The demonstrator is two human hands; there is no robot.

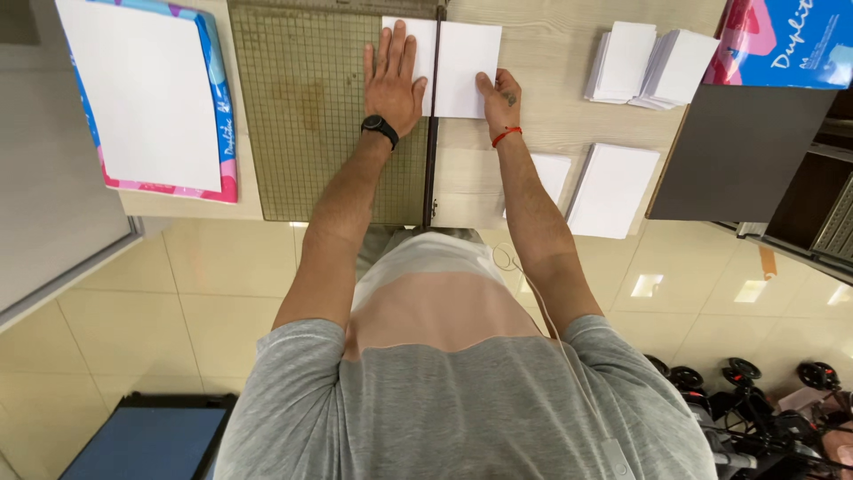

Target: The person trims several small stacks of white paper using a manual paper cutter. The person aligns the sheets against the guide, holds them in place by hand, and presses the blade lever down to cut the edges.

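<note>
1. The left hand [392, 78] lies flat, fingers spread wide, palm down on the gridded board of a paper cutter [306, 116], with its fingertips over the left part of a white sheet [458, 69]; a black watch sits on that wrist.
2. The right hand [499, 96] rests at the lower right corner of the same sheet, fingers bent and pressing it down rather than gripping; a red string band circles that wrist.
3. The white sheet lies across the cutter's dark cutting edge [431, 151], part on the grid and the larger part on the pale wood table [551, 36].
4. At the left of the table an opened ream wrapper [222, 107], blue and pink along its edges, holds a stack of large white paper [142, 89].
5. At the upper right corner sits another paper package [782, 40], rectangular, blue with pink and white printing.
6. Just left of that package stand two small piles of cut white sheets [653, 64], side by side and touching.
7. Below them, near the table's front edge, lies a larger white stack [615, 188], with another white pile [551, 173] beside the right forearm, partly hidden by it.
8. A dark grey board [737, 151] abuts the table at the right.
</note>
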